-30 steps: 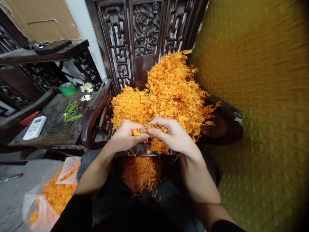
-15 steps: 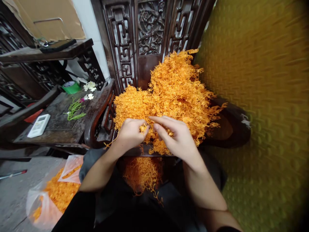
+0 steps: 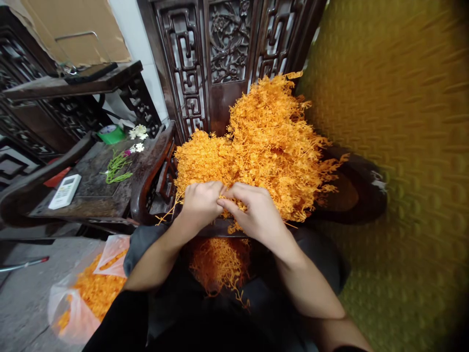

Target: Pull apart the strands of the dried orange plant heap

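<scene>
Left hand and right hand meet above the front edge of the wooden seat, grips narrow, pinching orange strands before the orange pile; looks like fingertip strand-working, next move calling for steady pinches.

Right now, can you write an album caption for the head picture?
Left hand and right hand, close together, by a fluffy orange heap.

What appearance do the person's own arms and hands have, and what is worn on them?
The left sleeve is black; the right sleeve, also black, shows only at the bottom edge. The left forearm and right forearm are bare, with nothing seen worn at the wrists. The left grip and right grip are ungloved human hands.
</scene>
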Tool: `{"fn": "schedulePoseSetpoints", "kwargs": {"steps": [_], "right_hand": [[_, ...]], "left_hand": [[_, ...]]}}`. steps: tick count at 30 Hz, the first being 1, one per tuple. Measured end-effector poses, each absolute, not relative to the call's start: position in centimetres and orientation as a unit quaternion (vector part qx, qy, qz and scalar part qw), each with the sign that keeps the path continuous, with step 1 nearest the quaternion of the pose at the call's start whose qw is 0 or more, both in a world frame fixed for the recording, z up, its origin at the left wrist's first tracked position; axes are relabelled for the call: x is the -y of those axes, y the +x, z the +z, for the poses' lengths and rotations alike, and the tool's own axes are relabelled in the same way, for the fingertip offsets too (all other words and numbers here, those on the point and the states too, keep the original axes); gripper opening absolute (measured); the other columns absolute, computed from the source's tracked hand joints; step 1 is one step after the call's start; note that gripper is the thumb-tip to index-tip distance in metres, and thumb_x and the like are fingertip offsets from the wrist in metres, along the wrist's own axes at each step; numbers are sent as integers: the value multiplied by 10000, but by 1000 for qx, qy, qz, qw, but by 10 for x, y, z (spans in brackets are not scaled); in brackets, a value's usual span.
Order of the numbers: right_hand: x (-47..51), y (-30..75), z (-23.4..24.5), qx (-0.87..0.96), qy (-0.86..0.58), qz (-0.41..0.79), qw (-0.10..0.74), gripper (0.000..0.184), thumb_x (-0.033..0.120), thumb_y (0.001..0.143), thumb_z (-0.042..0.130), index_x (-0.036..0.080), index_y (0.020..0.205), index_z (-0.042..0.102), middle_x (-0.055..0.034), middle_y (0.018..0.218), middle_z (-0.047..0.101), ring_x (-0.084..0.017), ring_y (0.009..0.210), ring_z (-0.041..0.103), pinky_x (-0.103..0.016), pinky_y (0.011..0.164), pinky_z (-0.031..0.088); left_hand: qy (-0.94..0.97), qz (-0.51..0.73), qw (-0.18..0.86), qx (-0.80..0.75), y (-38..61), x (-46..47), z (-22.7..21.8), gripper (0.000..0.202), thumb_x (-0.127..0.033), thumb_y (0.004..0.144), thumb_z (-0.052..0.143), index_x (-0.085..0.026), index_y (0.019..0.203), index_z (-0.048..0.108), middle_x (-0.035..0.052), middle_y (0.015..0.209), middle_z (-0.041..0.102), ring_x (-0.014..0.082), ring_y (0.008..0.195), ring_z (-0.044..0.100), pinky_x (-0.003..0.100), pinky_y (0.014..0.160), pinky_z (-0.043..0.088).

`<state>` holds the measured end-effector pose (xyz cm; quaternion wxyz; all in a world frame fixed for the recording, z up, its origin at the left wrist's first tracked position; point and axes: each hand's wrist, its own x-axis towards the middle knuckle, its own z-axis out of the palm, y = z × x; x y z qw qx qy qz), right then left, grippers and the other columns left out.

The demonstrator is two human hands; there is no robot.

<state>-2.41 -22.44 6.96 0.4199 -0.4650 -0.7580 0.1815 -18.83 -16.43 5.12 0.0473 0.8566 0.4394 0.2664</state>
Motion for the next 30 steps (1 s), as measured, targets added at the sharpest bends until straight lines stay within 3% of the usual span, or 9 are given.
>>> {"fn": "schedulePoseSetpoints", "kwargs": {"steps": [4, 9, 12, 16, 20, 22, 24, 27, 30], "right_hand": [[233, -30, 74, 747, -440, 174, 466, 207, 242, 1004, 638, 191, 803, 643, -30, 772, 668, -151, 713, 602, -300, 685, 451], [260, -22, 98, 726, -386, 268, 503, 201, 219, 972, 677, 216, 783, 610, -5, 730, 645, -143, 663, 596, -297, 627, 454], [269, -8, 109, 687, -413, 301, 516, 186, 235, 959, 695, 226, 784, 633, 1, 682, 660, -138, 599, 609, -289, 579, 464], [255, 2, 103, 619, -490, 348, 505, 156, 314, 945, 711, 218, 846, 639, 0, 632, 707, -161, 580, 683, -303, 632, 543], [235, 4, 93, 575, -474, 416, 521, 138, 297, 894, 727, 205, 940, 635, -40, 843, 780, -145, 542, 690, -308, 608, 564], [230, 6, 91, 583, -470, 436, 499, 183, 324, 911, 703, 193, 1039, 707, -41, 882, 776, -114, 497, 638, -282, 540, 518], [225, 7, 88, 622, -467, 442, 447, 238, 388, 925, 700, 198, 1043, 780, -36, 853, 774, -119, 556, 644, -279, 568, 507], [215, -2, 77, 683, -453, 458, 345, 279, 492, 888, 746, 225, 896, 824, -27, 835, 777, -150, 723, 681, -284, 673, 510], [202, -25, 56, 654, -474, 515, 287, 434, 615, 857, 729, 200, 734, 757, 8, 601, 642, -112, 541, 536, -256, 518, 380]], "left_hand": [[826, 339, 22, -450, -192, 154, 54, 279, -241, 953, 557, -189, 692, 642, 47, 647, 651, 163, 587, 521, 316, 615, 274], [781, 407, 31, -474, -211, 135, 61, 269, -289, 965, 590, -176, 746, 698, 53, 691, 686, 164, 632, 544, 302, 647, 348], [699, 510, 163, -474, -225, 125, 69, 237, -366, 917, 698, -179, 773, 723, 33, 702, 681, 150, 643, 565, 282, 641, 400], [571, 578, 443, -380, -228, 127, 81, 253, -442, 879, 757, -198, 847, 698, -17, 631, 570, 98, 523, 504, 232, 458, 325], [502, 578, 553, -329, -225, 136, 92, 267, -425, 842, 775, -195, 868, 641, 3, 723, 632, 93, 522, 583, 196, 396, 351], [486, 585, 576, -301, -226, 139, 96, 249, -410, 848, 738, -197, 850, 608, -3, 711, 627, 91, 488, 568, 190, 368, 324], [475, 598, 592, -258, -227, 142, 100, 230, -392, 846, 699, -197, 813, 581, -13, 688, 594, 80, 451, 520, 190, 361, 294], [470, 613, 606, -189, -226, 149, 105, 253, -384, 813, 681, -189, 732, 540, -29, 651, 510, 53, 415, 410, 196, 383, 294], [473, 616, 615, -137, -219, 161, 107, 312, -391, 782, 697, -188, 676, 485, -43, 626, 425, 41, 407, 323, 192, 390, 287]]}}
